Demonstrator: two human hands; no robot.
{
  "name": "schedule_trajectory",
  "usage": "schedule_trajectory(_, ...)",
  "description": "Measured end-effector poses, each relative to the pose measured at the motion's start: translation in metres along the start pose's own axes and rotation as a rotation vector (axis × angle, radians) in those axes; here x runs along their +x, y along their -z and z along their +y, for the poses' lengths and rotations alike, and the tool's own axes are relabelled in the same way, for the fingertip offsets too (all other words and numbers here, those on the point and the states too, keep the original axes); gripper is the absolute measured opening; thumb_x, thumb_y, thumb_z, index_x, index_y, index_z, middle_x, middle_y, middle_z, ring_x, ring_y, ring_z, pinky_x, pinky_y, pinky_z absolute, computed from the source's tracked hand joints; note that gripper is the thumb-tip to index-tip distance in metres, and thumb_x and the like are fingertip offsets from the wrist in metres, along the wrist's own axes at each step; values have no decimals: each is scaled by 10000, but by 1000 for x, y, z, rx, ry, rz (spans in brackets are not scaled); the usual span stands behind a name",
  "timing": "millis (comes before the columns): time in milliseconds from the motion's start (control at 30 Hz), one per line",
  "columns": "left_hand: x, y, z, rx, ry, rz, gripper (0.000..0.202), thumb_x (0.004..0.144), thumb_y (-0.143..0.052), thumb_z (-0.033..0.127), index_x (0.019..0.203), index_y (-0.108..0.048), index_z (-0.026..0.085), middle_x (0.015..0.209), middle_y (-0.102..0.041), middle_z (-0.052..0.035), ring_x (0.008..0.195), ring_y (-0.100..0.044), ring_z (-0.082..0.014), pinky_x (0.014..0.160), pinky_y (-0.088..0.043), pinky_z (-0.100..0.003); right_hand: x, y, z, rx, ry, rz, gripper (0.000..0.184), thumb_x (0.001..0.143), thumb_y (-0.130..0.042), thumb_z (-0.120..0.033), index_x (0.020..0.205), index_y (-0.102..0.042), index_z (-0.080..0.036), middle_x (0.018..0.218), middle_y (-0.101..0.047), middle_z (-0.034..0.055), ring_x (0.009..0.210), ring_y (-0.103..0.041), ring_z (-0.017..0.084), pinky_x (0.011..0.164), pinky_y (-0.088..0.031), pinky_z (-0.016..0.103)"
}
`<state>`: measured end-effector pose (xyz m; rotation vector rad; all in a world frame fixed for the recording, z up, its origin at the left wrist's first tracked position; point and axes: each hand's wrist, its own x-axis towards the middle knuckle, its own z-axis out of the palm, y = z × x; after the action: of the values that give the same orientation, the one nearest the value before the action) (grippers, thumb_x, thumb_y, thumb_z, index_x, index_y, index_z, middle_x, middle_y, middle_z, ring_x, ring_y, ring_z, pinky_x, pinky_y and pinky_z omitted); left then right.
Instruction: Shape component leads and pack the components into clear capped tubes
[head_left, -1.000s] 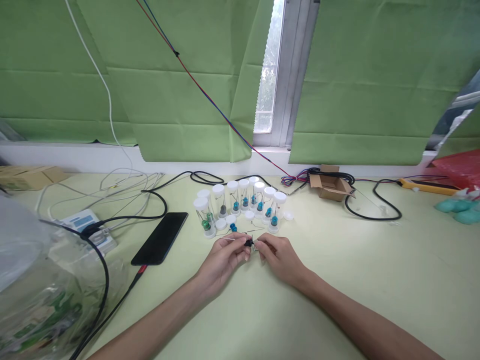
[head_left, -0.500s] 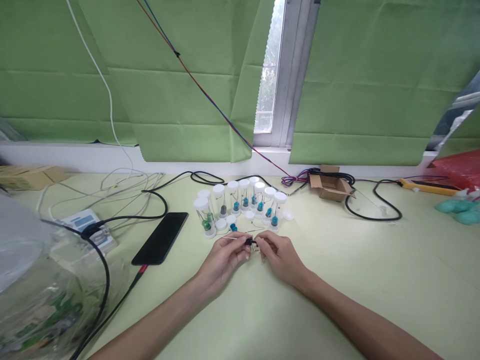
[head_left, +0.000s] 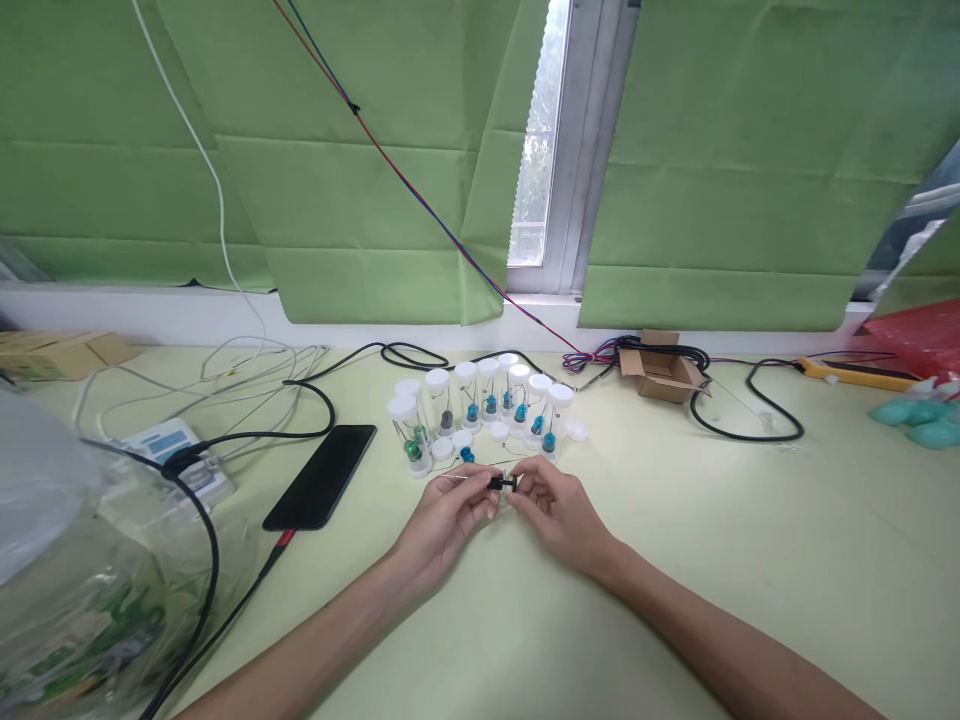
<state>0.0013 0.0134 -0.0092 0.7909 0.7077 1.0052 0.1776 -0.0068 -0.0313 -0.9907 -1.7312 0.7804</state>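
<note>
My left hand (head_left: 444, 520) pinches a small black spool-like part (head_left: 498, 483) between thumb and fingers. A thin metal wire sticks out to the left from that grip. My right hand (head_left: 559, 510) has its thumb and fingertips curled at the part's right end, where a black disc shows. Just beyond my hands lies a blue plastic piece (head_left: 467, 455) with thin metal wires. Behind it stand several clear tubes with white caps (head_left: 560, 396), holding blue, green or grey pieces on bent wires. Loose white caps (head_left: 442, 448) lie in front of the tubes.
A black phone (head_left: 321, 478) with a cable plugged in lies to the left. Nearer on that side is a clear plastic bag (head_left: 82, 600). Black and white cables cross the back. A small open cardboard box (head_left: 661, 375) and a yellow tool (head_left: 855, 375) sit back right.
My right fingers have opened a little and shifted at the part's right end, so its black disc now shows. My left hand keeps nearly the same grip and place.
</note>
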Motion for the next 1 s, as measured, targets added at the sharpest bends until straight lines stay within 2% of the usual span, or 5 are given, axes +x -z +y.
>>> schedule_trajectory(600,-1,-1,1,24,-6,-16,103,756,-763,198,792,-737,105,726,-652,-44,614,-565,-100,598,-468,-203,1,0,1,-31,-42,-13,122,928,-527,-287,908,-582,-180,633,-560,-21,565,-503,122,548,-399,232)
schedule_trajectory(833,-3,-6,4,19,17,5,122,718,-794,197,766,-731,105,620,-621,-21,588,-554,-97,582,-458,-198,1,0,-1,-98,-53,-14,230,952,-482,-288,760,-563,-192,581,-540,-37,530,-482,108,552,-391,216)
schedule_trajectory(1000,-4,-8,4,11,29,8,129,705,-800,195,770,-734,105,633,-637,-28,604,-568,-105,578,-462,-203,1,0,-1,-124,-31,-11,365,981,-429,-303,637,-496,-201,545,-516,-39,514,-473,108,569,-394,223)
